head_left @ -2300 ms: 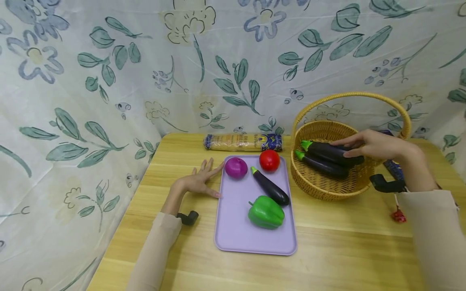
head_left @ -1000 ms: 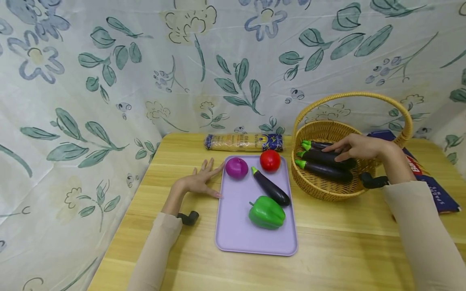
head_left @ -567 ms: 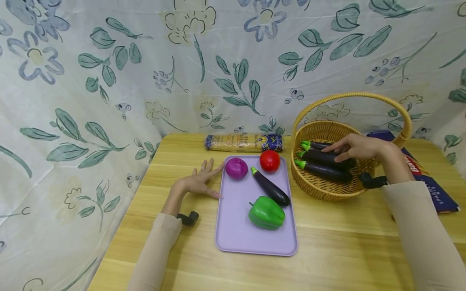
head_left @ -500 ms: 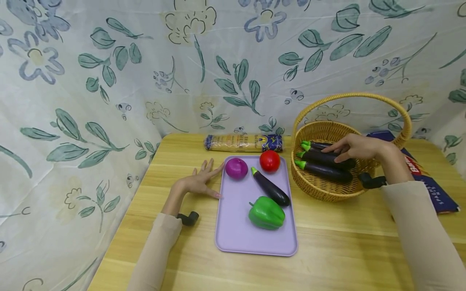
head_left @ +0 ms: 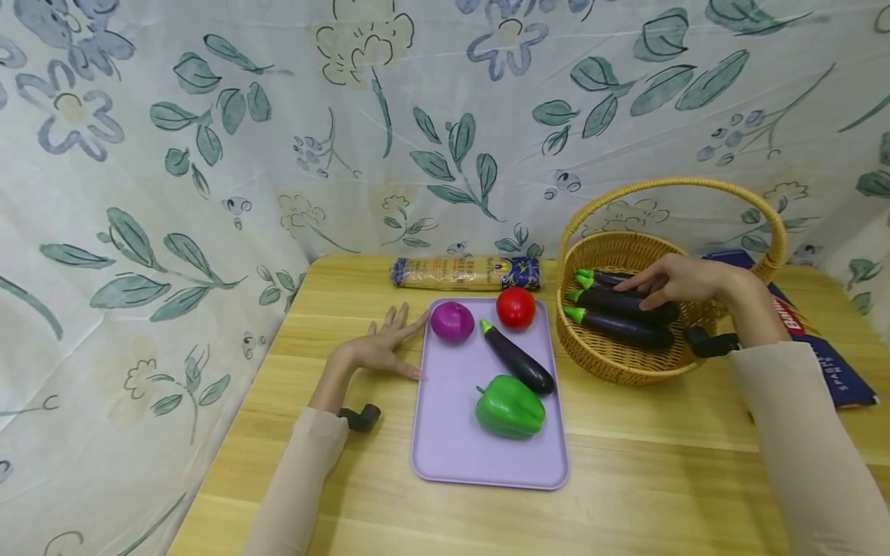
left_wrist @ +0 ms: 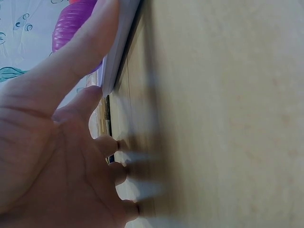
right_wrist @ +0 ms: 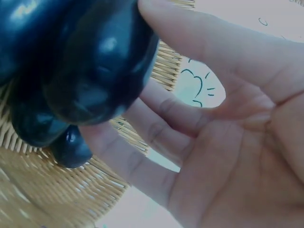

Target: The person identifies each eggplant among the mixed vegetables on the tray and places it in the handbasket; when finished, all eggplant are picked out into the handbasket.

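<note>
My right hand (head_left: 684, 279) reaches into a wicker basket (head_left: 591, 363) and holds a dark eggplant (head_left: 608, 301) by its blunt end. In the right wrist view, the thumb lies on one side of that eggplant (right_wrist: 104, 66) and the fingers on the other. Several more eggplants (head_left: 629, 330) lie beside it, green stems pointing left. My left hand (head_left: 375, 349) is spread on the table, thumb and index fingertip at the left edge of a lilac tray (head_left: 445, 440). On the tray are a purple onion (head_left: 452, 323), a tomato (head_left: 515, 308), an eggplant (head_left: 521, 361) and a green bell pepper (head_left: 511, 408).
A pack of noodles (head_left: 452, 272) lies behind the tray. Right of the basket, a dark blue spaghetti pack (head_left: 837, 371) is partly covered by the right arm. The basket's tall handle (head_left: 667, 182) arches over the right hand. Floral cloth hangs behind the wooden table (head_left: 626, 479).
Since 2.3 seconds ago, my right hand has moved left and slightly down with the eggplant, and more stems show in the basket. Over the last second almost nothing moves. The left hand stays put.
</note>
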`<state>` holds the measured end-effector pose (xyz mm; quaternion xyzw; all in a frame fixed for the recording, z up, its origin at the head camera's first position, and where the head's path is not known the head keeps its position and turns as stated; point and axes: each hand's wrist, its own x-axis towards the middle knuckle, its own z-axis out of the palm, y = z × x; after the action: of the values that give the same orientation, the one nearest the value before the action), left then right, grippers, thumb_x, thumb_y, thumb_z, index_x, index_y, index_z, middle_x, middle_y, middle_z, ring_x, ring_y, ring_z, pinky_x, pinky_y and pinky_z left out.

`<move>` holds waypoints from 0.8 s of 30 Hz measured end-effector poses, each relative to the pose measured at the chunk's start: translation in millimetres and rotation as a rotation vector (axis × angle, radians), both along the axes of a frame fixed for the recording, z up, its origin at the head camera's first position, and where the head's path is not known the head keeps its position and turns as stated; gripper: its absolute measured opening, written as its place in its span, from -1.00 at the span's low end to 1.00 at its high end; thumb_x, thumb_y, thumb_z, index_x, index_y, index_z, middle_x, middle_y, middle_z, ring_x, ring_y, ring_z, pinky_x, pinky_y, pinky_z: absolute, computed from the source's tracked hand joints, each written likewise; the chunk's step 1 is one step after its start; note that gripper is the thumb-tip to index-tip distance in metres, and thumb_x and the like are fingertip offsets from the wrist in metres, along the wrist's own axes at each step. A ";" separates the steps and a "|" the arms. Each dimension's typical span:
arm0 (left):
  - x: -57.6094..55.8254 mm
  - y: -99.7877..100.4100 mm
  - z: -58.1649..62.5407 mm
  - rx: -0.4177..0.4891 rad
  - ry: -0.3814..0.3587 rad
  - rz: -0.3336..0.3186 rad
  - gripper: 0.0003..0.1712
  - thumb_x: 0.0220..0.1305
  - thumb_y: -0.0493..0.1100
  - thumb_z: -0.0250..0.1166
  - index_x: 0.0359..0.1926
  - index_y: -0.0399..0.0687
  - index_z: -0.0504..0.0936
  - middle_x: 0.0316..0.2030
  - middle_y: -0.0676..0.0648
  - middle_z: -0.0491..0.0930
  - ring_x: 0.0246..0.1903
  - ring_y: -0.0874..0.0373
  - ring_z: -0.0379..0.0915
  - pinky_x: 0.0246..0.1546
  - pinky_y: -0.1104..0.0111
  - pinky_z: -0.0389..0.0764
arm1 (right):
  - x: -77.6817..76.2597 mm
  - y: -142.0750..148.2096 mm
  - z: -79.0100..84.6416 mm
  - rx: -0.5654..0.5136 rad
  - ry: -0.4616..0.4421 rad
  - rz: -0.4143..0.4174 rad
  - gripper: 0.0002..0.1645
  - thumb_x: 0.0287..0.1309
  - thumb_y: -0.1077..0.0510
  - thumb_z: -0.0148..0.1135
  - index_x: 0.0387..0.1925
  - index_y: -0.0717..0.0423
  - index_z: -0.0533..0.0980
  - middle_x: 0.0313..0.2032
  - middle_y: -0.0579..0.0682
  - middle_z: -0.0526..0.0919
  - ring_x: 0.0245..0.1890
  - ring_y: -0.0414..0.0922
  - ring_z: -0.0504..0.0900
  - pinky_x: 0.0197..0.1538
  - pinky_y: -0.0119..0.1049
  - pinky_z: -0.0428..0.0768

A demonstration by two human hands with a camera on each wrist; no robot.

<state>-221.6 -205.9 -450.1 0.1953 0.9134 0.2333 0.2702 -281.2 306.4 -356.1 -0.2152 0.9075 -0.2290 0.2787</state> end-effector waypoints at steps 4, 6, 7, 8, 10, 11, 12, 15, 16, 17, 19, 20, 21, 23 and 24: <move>-0.8 0.1 -1.8 -0.003 0.004 -0.004 0.26 -0.01 0.36 0.37 0.48 0.54 -0.35 0.48 -0.16 -0.69 0.46 -0.12 -0.86 0.40 -0.23 -0.60 | 2.0 -0.8 -0.4 -0.009 0.006 -0.010 -0.39 0.20 0.11 0.29 0.29 0.07 0.42 0.24 0.41 0.41 0.23 0.32 0.42 0.11 0.06 0.59; -1.0 0.5 -1.9 -0.003 0.003 -0.004 0.26 0.00 0.36 0.38 0.48 0.54 -0.34 0.48 -0.16 -0.69 0.46 -0.13 -0.85 0.40 -0.23 -0.60 | 4.0 -2.3 0.0 -0.017 0.026 -0.010 -0.35 0.20 0.10 0.28 0.32 0.09 0.38 0.25 0.41 0.41 0.23 0.32 0.41 0.13 0.09 0.57; -1.0 0.7 -1.7 -0.004 0.003 -0.004 0.26 -0.01 0.36 0.38 0.48 0.55 -0.34 0.48 -0.16 -0.69 0.46 -0.13 -0.85 0.40 -0.23 -0.60 | 5.3 -3.5 0.8 -0.016 0.043 -0.009 -0.33 0.21 0.08 0.28 0.33 0.10 0.36 0.25 0.40 0.41 0.23 0.32 0.42 0.13 0.10 0.56; -1.3 0.6 -1.8 -0.004 0.002 -0.003 0.26 -0.01 0.36 0.38 0.48 0.55 -0.34 0.49 -0.16 -0.69 0.46 -0.13 -0.85 0.40 -0.23 -0.60 | 7.0 -5.3 2.2 -0.020 0.062 -0.009 -0.31 0.21 0.07 0.27 0.34 0.12 0.34 0.25 0.40 0.41 0.23 0.32 0.41 0.14 0.13 0.55; -1.7 0.6 -1.9 -0.004 -0.003 0.000 0.27 -0.02 0.36 0.38 0.47 0.56 -0.35 0.48 -0.15 -0.69 0.46 -0.11 -0.86 0.40 -0.22 -0.61 | 12.5 -9.5 6.0 -0.023 0.111 -0.021 -0.31 0.24 0.02 0.25 0.35 0.12 0.33 0.25 0.37 0.43 0.22 0.30 0.43 0.13 0.15 0.54; -1.6 0.7 -1.9 -0.005 -0.004 0.002 0.27 -0.02 0.36 0.38 0.47 0.57 -0.35 0.48 -0.14 -0.69 0.46 -0.10 -0.86 0.40 -0.21 -0.61 | 16.3 -12.0 8.1 -0.034 0.137 -0.029 -0.32 0.25 0.00 0.24 0.34 0.13 0.34 0.25 0.35 0.43 0.22 0.29 0.44 0.13 0.17 0.53; -1.6 0.5 -2.0 -0.004 -0.004 0.002 0.27 -0.02 0.36 0.38 0.47 0.56 -0.35 0.48 -0.15 -0.69 0.46 -0.10 -0.86 0.40 -0.21 -0.61 | 20.9 -15.2 10.8 -0.049 0.164 -0.036 -0.33 0.26 -0.02 0.23 0.34 0.13 0.35 0.26 0.33 0.44 0.21 0.28 0.45 0.12 0.17 0.53; -1.4 0.5 -1.8 -0.003 -0.002 -0.001 0.27 -0.02 0.36 0.38 0.48 0.55 -0.35 0.48 -0.15 -0.69 0.46 -0.11 -0.86 0.40 -0.22 -0.61 | 38.3 -27.7 19.1 -0.103 0.251 -0.068 -0.36 0.29 -0.07 0.18 0.34 0.04 0.36 0.25 0.23 0.48 0.20 0.23 0.48 0.14 0.21 0.50; -1.0 0.5 -1.5 -0.002 -0.001 -0.001 0.28 -0.02 0.36 0.38 0.48 0.54 -0.35 0.48 -0.15 -0.69 0.46 -0.11 -0.86 0.39 -0.22 -0.61 | 44.5 -32.8 21.1 -0.125 0.278 -0.071 -0.36 0.30 -0.08 0.16 0.34 0.01 0.35 0.25 0.20 0.48 0.19 0.21 0.49 0.14 0.23 0.48; -0.7 0.2 -1.3 -0.001 0.001 -0.001 0.28 -0.02 0.36 0.39 0.48 0.53 -0.35 0.48 -0.16 -0.69 0.46 -0.11 -0.86 0.39 -0.23 -0.61 | 50.3 -38.1 22.6 -0.152 0.299 -0.074 -0.37 0.31 -0.08 0.15 0.35 -0.03 0.33 0.24 0.17 0.48 0.19 0.20 0.49 0.15 0.23 0.48; 0.0 0.0 -0.6 -0.001 0.001 0.003 0.28 -0.02 0.35 0.39 0.48 0.53 -0.35 0.49 -0.16 -0.69 0.46 -0.10 -0.87 0.40 -0.22 -0.61 | 61.6 -50.0 24.1 -0.188 0.338 -0.082 -0.38 0.32 -0.09 0.13 0.37 -0.15 0.30 0.24 0.10 0.47 0.18 0.16 0.50 0.16 0.23 0.47; 0.2 0.0 -0.3 0.002 0.001 0.004 0.28 -0.01 0.35 0.39 0.48 0.53 -0.35 0.49 -0.16 -0.69 0.46 -0.10 -0.87 0.40 -0.23 -0.61 | 66.7 -55.6 24.0 -0.212 0.351 -0.081 -0.38 0.33 -0.09 0.12 0.38 -0.20 0.28 0.23 0.07 0.46 0.17 0.14 0.51 0.16 0.22 0.48; 0.3 -0.1 -0.1 0.004 0.002 0.006 0.28 -0.01 0.35 0.39 0.48 0.53 -0.35 0.49 -0.16 -0.69 0.46 -0.10 -0.87 0.40 -0.23 -0.60 | 71.4 -61.3 23.6 -0.232 0.361 -0.077 -0.38 0.33 -0.09 0.11 0.39 -0.26 0.26 0.24 0.05 0.45 0.17 0.12 0.51 0.17 0.20 0.48; 0.4 0.1 0.0 0.003 0.005 0.003 0.28 0.00 0.34 0.39 0.48 0.53 -0.36 0.49 -0.16 -0.69 0.46 -0.10 -0.87 0.40 -0.23 -0.60 | 80.2 -72.1 21.7 -0.282 0.371 -0.067 -0.38 0.34 -0.06 0.12 0.39 -0.34 0.23 0.25 0.00 0.43 0.19 0.08 0.50 0.20 0.17 0.48; 0.2 0.4 0.0 0.002 0.006 0.001 0.28 0.00 0.34 0.39 0.48 0.53 -0.36 0.48 -0.16 -0.69 0.46 -0.10 -0.87 0.40 -0.23 -0.60 | 84.5 -77.1 20.2 -0.302 0.374 -0.060 -0.37 0.34 -0.06 0.12 0.39 -0.38 0.22 0.26 -0.01 0.42 0.20 0.07 0.50 0.21 0.16 0.48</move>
<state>-221.3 -205.5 -450.1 0.1958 0.9142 0.2336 0.2670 -196.7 229.4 -335.8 -0.2659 0.9049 -0.3263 0.0635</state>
